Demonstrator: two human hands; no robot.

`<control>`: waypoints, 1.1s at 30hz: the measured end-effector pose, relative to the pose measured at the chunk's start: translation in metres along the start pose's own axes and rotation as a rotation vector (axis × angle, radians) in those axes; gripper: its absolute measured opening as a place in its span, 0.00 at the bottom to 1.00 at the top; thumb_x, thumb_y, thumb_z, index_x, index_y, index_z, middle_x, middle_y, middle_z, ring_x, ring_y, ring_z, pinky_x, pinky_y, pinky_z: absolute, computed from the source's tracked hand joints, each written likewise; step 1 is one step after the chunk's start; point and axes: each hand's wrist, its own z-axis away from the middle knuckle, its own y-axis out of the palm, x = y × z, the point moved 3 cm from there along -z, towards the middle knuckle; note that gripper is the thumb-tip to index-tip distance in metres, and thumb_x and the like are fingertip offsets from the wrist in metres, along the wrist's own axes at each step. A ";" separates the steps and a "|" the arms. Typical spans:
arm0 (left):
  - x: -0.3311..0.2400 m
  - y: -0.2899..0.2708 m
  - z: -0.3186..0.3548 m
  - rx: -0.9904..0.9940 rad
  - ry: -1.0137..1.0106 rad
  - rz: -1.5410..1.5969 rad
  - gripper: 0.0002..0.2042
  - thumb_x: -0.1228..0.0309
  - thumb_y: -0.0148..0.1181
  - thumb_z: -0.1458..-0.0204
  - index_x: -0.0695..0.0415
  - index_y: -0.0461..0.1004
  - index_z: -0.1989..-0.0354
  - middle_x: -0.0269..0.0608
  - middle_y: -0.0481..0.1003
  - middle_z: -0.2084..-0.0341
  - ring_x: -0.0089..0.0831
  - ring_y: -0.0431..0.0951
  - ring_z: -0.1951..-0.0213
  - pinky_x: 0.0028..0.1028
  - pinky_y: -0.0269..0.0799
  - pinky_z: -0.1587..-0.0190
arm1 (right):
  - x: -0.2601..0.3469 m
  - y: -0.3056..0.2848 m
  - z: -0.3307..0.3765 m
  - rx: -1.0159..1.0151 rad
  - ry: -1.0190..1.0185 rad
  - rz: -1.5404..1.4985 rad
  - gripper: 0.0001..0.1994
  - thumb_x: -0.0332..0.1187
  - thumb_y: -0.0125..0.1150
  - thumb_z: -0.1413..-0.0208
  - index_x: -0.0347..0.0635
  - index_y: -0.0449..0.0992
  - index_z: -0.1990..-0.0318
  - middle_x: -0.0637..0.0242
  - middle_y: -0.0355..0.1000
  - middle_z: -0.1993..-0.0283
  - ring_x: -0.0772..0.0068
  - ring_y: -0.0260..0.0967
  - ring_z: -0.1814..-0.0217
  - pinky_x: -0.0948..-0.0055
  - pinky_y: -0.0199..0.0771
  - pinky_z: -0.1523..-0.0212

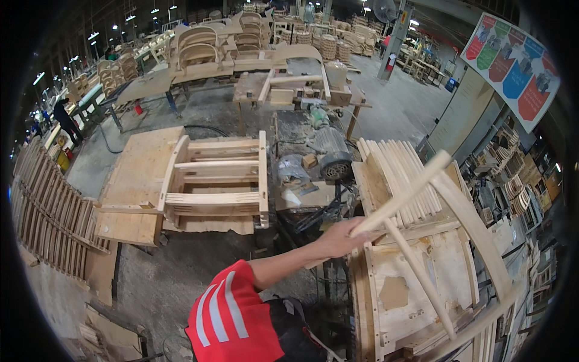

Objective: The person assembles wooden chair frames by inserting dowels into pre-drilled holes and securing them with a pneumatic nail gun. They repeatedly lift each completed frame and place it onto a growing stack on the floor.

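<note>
Likely positioning: left hand (341,239) gripping a wooden frame (409,192) over the worktop (445,258)'s right edge; next calls for steady support

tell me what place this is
Likely a furniture workshop: the left hand holds a pale curved wooden frame, and a pale slatted wooden frame and grey metal motor sit nearby.

Grey motor (329,145), multicoloured poster (512,67), distant person (65,117) in dark clothes, round fan (384,10)
</note>
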 end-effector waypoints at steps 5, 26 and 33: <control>0.025 -0.083 0.049 -0.120 -0.217 0.287 0.18 0.55 0.56 0.28 0.52 0.72 0.38 0.30 0.71 0.70 0.18 0.73 0.77 0.23 0.73 0.76 | 0.035 0.057 0.006 0.207 -0.046 -0.532 0.33 0.37 0.67 0.36 0.37 0.62 0.28 0.47 0.77 0.41 0.50 0.79 0.43 0.54 0.81 0.46; -0.024 -0.444 0.187 0.059 0.234 1.031 0.55 0.22 0.33 0.38 0.63 0.51 0.20 0.71 0.68 0.33 0.61 0.69 0.29 0.61 0.70 0.31 | 0.113 0.534 0.260 1.296 0.352 -0.624 0.08 0.29 0.58 0.30 0.46 0.64 0.52 0.70 0.67 0.70 0.81 0.63 0.82 0.76 0.67 0.85; 0.011 -0.523 0.301 -0.523 -0.061 0.669 0.42 0.33 0.50 0.35 0.63 0.67 0.31 0.60 0.80 0.47 0.46 0.86 0.51 0.40 0.85 0.57 | 0.115 0.577 0.310 1.380 0.139 -0.337 0.13 0.27 0.59 0.33 0.42 0.64 0.46 0.66 0.70 0.67 0.71 0.71 0.74 0.68 0.76 0.72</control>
